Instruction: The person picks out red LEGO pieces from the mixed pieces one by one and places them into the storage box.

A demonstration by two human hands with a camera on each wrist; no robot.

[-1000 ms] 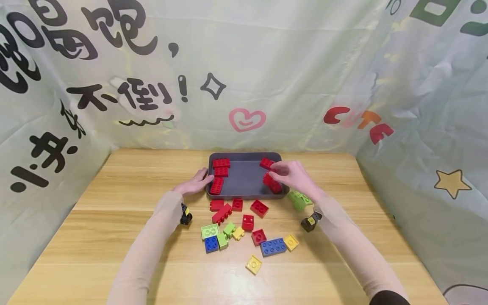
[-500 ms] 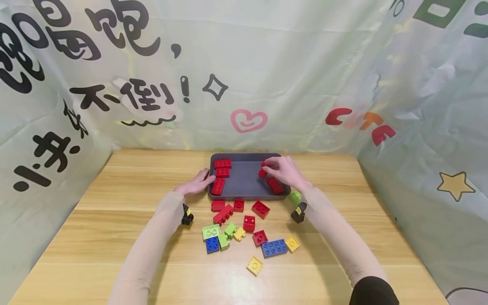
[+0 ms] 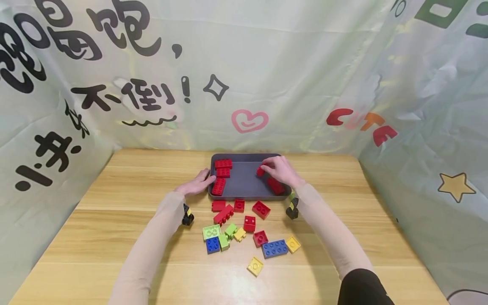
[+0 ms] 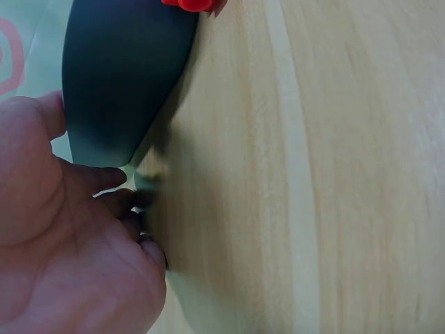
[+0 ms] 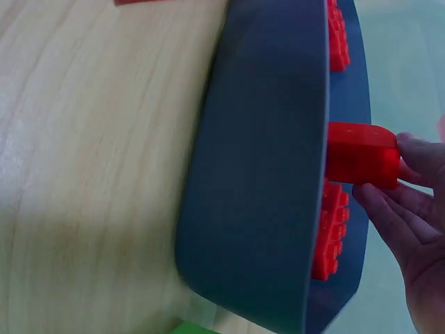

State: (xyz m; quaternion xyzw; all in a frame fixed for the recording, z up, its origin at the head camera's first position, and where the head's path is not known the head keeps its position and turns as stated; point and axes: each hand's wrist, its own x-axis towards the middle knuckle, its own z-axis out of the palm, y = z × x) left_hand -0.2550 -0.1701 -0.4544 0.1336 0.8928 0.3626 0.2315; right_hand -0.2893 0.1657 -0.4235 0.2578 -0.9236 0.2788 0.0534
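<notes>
A dark grey tray point(image 3: 244, 198) sits at the far side of the wooden table. My left hand point(image 3: 194, 184) holds its left end, the thumb over the rim and the fingers along the outer wall. In the left wrist view the fingertips curl in by the tray's corner. My right hand point(image 3: 281, 170) reaches inside the tray, pinching a red toy building brick point(image 5: 361, 156) upright between thumb and fingers. Another red brick point(image 3: 275, 185) lies in the tray under that hand. Along the left end lie three more red bricks point(image 3: 219, 186).
Before the tray, several loose red bricks point(image 3: 261, 209) lie on the table point(image 3: 95, 237). Nearer are a blue brick point(image 3: 274, 249), a smaller blue brick point(image 3: 212, 245), light green bricks point(image 3: 211, 232) and yellow bricks point(image 3: 255, 266). A printed cloth point(image 3: 305, 76) hangs behind.
The right hand has taken the red brick from the tray's back right and moved it left, towards the middle. The left hand stays on the tray's left end.
</notes>
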